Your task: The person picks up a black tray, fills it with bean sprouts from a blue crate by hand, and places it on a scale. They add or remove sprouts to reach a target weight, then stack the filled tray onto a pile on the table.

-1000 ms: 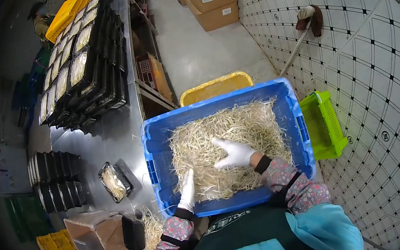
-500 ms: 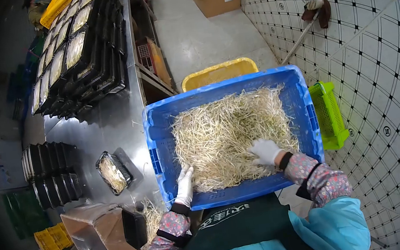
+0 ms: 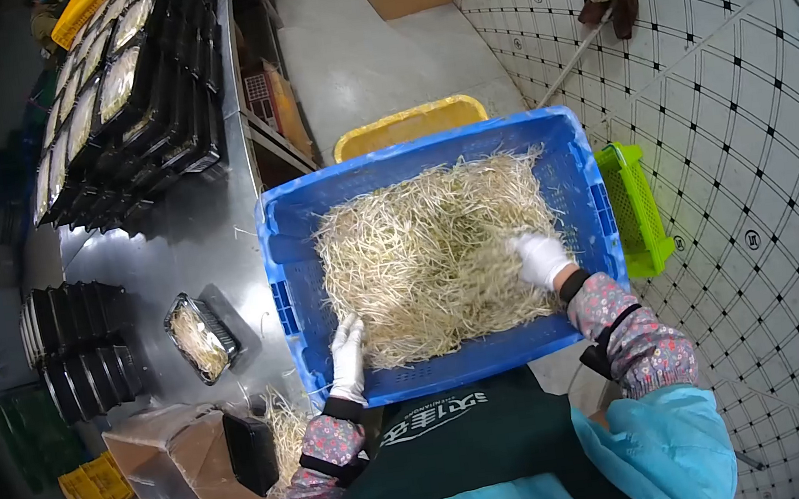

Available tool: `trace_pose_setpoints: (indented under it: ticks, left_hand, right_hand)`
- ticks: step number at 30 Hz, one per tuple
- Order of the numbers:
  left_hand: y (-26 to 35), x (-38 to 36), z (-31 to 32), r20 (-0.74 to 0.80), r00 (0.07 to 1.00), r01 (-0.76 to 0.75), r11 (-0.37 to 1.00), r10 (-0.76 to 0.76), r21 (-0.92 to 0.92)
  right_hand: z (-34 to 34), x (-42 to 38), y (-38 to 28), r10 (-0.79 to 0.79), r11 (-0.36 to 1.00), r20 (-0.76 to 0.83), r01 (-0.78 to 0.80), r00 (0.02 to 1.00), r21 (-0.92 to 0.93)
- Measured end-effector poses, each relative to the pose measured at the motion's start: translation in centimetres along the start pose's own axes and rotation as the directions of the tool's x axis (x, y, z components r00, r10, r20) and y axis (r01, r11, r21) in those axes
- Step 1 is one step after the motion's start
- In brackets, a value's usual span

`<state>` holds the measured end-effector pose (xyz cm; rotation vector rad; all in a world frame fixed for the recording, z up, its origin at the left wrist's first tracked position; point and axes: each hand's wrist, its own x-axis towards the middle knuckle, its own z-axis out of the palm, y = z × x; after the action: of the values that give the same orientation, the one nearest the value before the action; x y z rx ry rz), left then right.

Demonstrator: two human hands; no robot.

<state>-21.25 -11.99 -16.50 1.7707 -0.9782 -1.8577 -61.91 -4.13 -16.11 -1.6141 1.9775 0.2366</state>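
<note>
Pale bean sprouts [image 3: 409, 248] fill a blue plastic crate [image 3: 417, 380] in front of me. My white-gloved right hand [image 3: 542, 259] is at the right part of the heap, its fingers curled into a motion-blurred clump of sprouts. Along the left inner side of the crate rests my left hand [image 3: 346, 352], also gloved, with fingers stretched out beside the heap's edge. To the left, a black tray [image 3: 200, 338] with sprouts in it sits on the metal table [image 3: 238, 250].
Filled black trays [image 3: 120, 84] are piled at the table's far end, and nested trays [image 3: 77, 332] stand at its left. A cardboard box [image 3: 185, 459] and a black tray [image 3: 250, 453] lie near my left elbow. Yellow [image 3: 409, 129] and green [image 3: 636, 208] baskets flank the crate.
My right hand has moved slightly right within the crate, and the sprouts by its fingers are now blurred. My left hand stays by the crate's left side. The whole view has shifted a little.
</note>
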Motion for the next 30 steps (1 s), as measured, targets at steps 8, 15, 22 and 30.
trace_pose_setpoints:
  ticks: [8,15,22,30]
  left_hand:
    - [0.4,0.3,0.7,-0.024,0.996,-0.085,0.995,0.086,0.062]
    - [0.3,0.1,0.3,-0.036,0.999,-0.031,0.999,0.029,-0.041]
    - [0.0,-0.3,0.7,-0.069,0.968,-0.235,0.969,0.241,0.08]
    - [1.7,-2.7,-0.6,-0.107,0.993,-0.031,0.996,0.039,0.078]
  right_hand:
    - [-5.9,-1.6,2.6,0.242,0.368,-0.146,0.049,0.959,0.929]
    - [-4.8,-0.9,0.8,0.259,0.724,-0.229,-0.032,0.938,0.689]
    - [-0.3,-1.2,-5.8,-0.233,0.913,-0.181,0.151,0.955,-0.379]
    - [-7.0,3.2,3.0,0.317,0.815,-0.219,-0.147,0.923,0.561]
